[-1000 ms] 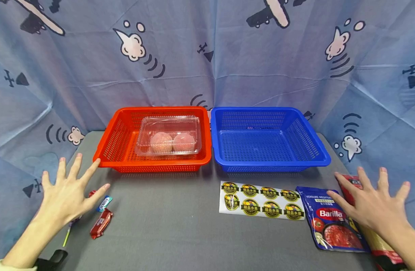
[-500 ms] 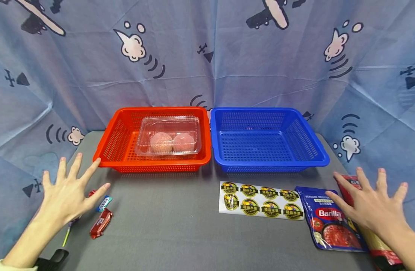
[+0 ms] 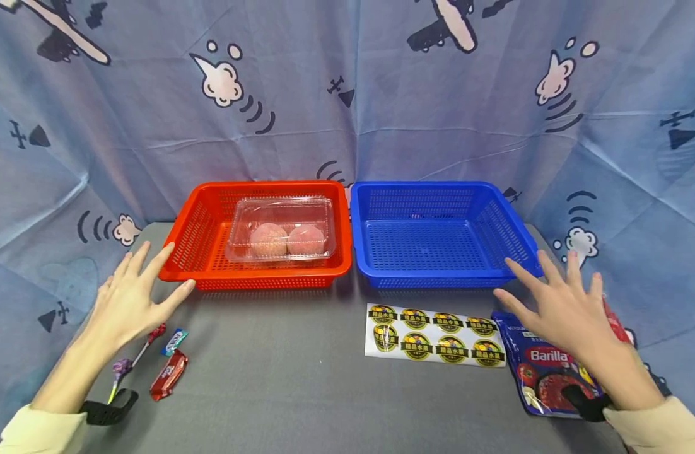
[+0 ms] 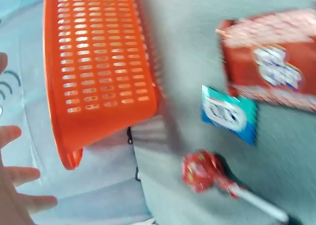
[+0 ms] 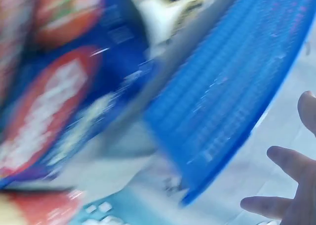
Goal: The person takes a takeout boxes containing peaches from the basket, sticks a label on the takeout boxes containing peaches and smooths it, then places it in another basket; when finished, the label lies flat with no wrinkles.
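My left hand [image 3: 128,302] hovers with spread fingers at the near left corner of the red basket [image 3: 256,277], holding nothing. Below it on the table lie lollipops [image 3: 122,367], a small blue-green wrapped candy [image 3: 174,341] and a red-brown wrapped candy [image 3: 169,375]. My right hand [image 3: 571,309], fingers apart, is over the blue Barilla sauce pouch [image 3: 543,372], its fingertips overlapping the near right corner of the blue basket [image 3: 438,275]. A red package [image 3: 615,323] is mostly hidden behind that hand. The right wrist view is blurred.
A clear plastic box [image 3: 282,211] with two pinkish round fruits [image 3: 269,240] sits in the red basket. A white sheet of round fruit stickers [image 3: 435,335] lies before the blue basket. A patterned blue curtain [image 3: 302,82] hangs behind the grey table [image 3: 302,378].
Both hands have moved inward and forward: the left toward the red basket, the right leftward over the pouch toward the blue basket. The lollipops have come into fuller view.
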Tool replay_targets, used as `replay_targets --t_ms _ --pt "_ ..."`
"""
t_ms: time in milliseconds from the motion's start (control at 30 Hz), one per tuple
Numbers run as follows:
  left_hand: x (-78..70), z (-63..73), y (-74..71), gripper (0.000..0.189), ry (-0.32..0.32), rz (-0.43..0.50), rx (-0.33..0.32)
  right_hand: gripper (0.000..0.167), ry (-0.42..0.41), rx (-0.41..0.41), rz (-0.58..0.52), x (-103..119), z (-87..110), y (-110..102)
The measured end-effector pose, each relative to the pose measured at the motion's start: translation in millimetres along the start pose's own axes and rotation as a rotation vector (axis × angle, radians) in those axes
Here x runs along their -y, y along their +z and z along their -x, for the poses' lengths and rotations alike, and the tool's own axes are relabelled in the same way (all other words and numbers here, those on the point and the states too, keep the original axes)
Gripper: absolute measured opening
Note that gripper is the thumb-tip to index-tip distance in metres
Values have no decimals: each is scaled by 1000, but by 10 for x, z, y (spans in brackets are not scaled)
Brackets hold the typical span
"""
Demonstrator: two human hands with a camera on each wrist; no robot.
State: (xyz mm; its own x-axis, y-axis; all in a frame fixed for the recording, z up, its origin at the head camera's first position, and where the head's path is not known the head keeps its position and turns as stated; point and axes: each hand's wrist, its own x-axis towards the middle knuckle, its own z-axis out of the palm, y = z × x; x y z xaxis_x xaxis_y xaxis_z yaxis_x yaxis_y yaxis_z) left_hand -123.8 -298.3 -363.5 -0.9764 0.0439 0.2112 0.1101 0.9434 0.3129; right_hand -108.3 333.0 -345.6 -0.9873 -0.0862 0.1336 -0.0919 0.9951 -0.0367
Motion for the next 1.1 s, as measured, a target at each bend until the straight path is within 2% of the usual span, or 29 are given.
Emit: replay_targets --t_ms 167,300,533,733,800,967,1100 --pt "2 -198 43 82 -38 132 -3 70 -73 5 -79 475 -275 -94" --pt "15 -325 120 89 -88 213 19 66 -115 13 -182 865 -487 -128" --pt "73 -476 296 94 -75 331 -25 60 -168 7 -444 1484 -834 -71" --pt "101 -491 329 114 -205 350 69 63 -221 22 -605 2002 -1039 19" --pt "114 -502 331 117 -225 360 88 65 -237 27 -643 2156 -1094 45" --pt "153 -527 329 114 -212 377 93 66 -263 58 -707 2481 -1243 116" --pt "173 -544 332 111 -184 368 86 70 -258 118 -772 2683 -1336 179"
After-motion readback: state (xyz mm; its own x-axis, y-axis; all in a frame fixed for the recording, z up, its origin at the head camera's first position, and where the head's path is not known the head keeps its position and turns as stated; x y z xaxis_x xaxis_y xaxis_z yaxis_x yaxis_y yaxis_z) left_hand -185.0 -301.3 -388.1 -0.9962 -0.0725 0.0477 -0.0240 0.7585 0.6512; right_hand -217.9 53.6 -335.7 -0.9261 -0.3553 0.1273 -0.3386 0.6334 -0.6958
